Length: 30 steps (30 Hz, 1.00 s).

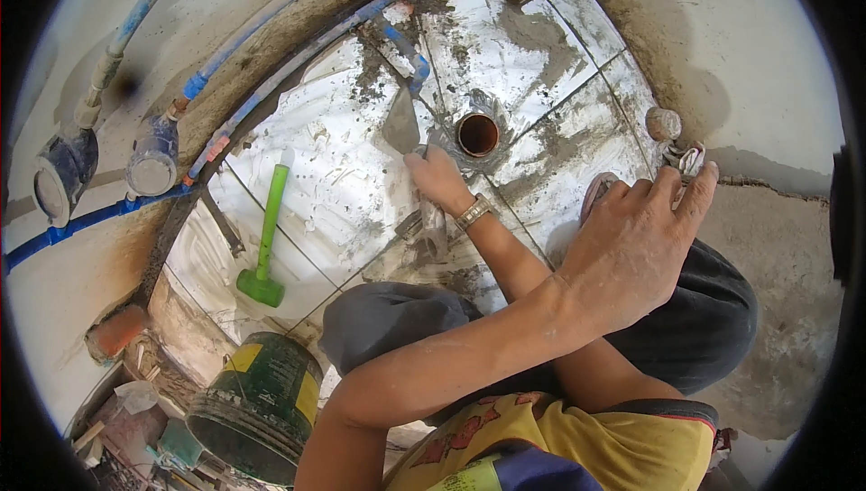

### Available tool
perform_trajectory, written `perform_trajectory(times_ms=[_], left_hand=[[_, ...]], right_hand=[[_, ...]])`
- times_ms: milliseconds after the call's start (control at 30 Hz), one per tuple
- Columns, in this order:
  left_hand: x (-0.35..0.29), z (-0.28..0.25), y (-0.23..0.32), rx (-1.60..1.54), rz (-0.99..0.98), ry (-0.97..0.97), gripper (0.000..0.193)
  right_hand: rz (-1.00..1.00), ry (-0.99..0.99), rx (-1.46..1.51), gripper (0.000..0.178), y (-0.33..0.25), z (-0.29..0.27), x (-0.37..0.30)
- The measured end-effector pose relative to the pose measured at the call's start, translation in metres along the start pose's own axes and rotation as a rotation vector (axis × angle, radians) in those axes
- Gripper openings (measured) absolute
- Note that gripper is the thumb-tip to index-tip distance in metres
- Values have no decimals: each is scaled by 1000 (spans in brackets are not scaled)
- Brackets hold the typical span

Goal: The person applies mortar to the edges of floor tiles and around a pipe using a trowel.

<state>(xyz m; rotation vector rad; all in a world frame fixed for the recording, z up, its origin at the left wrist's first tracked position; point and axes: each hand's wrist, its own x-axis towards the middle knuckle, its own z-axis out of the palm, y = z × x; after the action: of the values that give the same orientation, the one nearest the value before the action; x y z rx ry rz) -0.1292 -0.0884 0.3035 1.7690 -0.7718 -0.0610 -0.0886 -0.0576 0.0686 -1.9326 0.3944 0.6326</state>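
My arms cross in front of me. My right hand (439, 180), with a metal watch (473, 212) on its wrist, grips a trowel (401, 123). The trowel's grey pointed blade lies close over the white, mortar-smeared floor tiles (316, 143), left of a round brown pipe opening (478, 134). My left forearm passes over the right one. My left hand (631, 238) hovers above my right knee, fingers bent and apart, with nothing visible in it. Beyond its fingertips is a crumpled whitish scrap (690, 159), apart from the hand as far as I can tell.
A green mallet (263, 256) lies on the tiles at left. Below it tilts a dark green bucket (271, 383), beside rubble and debris (126, 428). Blue pipes (262, 98) and two water meters (153, 162) line the left wall. A roundish lump (663, 124) sits by the right wall.
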Motion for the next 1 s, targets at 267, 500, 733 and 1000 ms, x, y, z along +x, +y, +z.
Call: perform_trajectory(times_ms=[267,500,733,1000], left_hand=[[2,5,2,20,23,23,64],[2,6,3,49,27,29,63],[3,8,6,44,18,14,63],[4,12,8,29,40,23,65]], right_hand=[[-71,20,-108,55,15,0,16],[56,-47,140,53,12,11,34],[-14,27,178,42,27,28,51],[21,72,335,42,29,32,70]])
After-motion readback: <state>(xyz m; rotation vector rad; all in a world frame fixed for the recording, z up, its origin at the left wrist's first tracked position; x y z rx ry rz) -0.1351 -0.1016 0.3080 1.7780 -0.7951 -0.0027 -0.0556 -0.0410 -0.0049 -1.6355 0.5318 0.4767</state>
